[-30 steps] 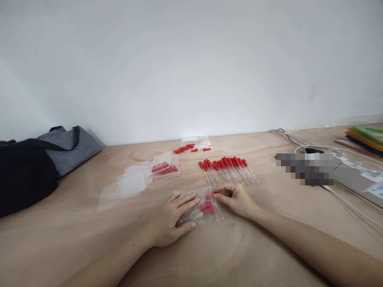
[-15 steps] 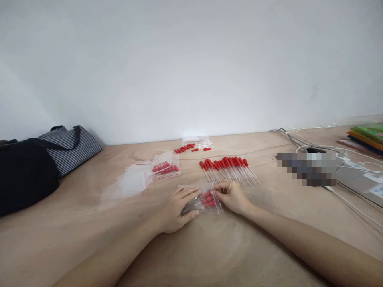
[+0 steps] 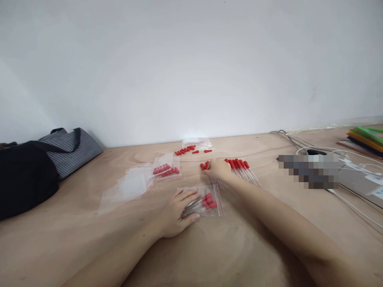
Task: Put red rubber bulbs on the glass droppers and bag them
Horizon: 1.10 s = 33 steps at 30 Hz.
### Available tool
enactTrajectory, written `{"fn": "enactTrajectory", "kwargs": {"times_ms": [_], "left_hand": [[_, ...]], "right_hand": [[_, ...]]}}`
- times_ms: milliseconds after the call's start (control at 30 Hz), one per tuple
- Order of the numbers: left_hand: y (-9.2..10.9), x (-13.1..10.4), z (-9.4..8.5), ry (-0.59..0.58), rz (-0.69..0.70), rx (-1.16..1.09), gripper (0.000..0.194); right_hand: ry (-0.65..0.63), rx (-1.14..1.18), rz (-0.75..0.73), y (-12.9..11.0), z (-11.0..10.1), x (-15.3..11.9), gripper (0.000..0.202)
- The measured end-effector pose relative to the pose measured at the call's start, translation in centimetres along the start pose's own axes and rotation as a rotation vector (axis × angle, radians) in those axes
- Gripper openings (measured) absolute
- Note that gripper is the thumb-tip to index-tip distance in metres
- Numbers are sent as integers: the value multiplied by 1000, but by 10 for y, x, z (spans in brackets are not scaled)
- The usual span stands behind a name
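Note:
My left hand [image 3: 179,211] lies with fingers spread on a clear zip bag [image 3: 220,203], holding it down against the table. Inside that bag several droppers with red rubber bulbs [image 3: 209,200] show, their glass tubes running under my fingers. My right hand [image 3: 220,170] is over the row of loose droppers [image 3: 239,164], its fingers pinched around a dropper toward the row's left side. The hand covers the middle of the row and hides most of the grip. Two red bulbs [image 3: 204,165] show just left of its fingertips.
Left of centre, a filled bag of droppers [image 3: 167,175] lies by flat, overlapping zip bags [image 3: 128,185]. Farther back are loose red bulbs [image 3: 185,150] and clear tubes on a bag [image 3: 196,141]. A black bag [image 3: 26,179] stands left; cables [image 3: 299,139] and a laptop [image 3: 356,175] lie right.
My right hand has let go of the zip bag's open edge and moved up and back to the dropper row. My left hand has stayed on the bag.

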<state>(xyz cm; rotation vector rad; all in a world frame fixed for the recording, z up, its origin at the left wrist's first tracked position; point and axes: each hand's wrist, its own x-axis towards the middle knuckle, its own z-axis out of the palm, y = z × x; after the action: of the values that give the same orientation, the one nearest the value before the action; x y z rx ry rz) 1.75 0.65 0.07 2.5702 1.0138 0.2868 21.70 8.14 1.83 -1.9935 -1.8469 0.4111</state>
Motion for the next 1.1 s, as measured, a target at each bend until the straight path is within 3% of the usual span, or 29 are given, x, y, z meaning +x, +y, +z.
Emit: {"fn": "enactTrajectory", "kwargs": {"times_ms": [200,533,667,800,967,1100], "left_hand": [[-2,-1,1,-19,-1,9,51],[-1,-3,1,23,1,-6,51],[-4,-4,1,30,-11,0,51],[-12,-2,-1,17,-2,-4,51],[-21,0,-7,-10,-19,6,52],[-24,0,-9,-25,-35,16,53]], "right_hand": [[-38,-81,28,-24,12,8,17],[-36,103,5,-29,14,16,14],[53,291,-106,-6,-5,12,17],[121,488,-160,35,-16,-8,33],[68,998,-165,77,-4,-42,75],[92,1108,-101,80,7,-58,78]]}}
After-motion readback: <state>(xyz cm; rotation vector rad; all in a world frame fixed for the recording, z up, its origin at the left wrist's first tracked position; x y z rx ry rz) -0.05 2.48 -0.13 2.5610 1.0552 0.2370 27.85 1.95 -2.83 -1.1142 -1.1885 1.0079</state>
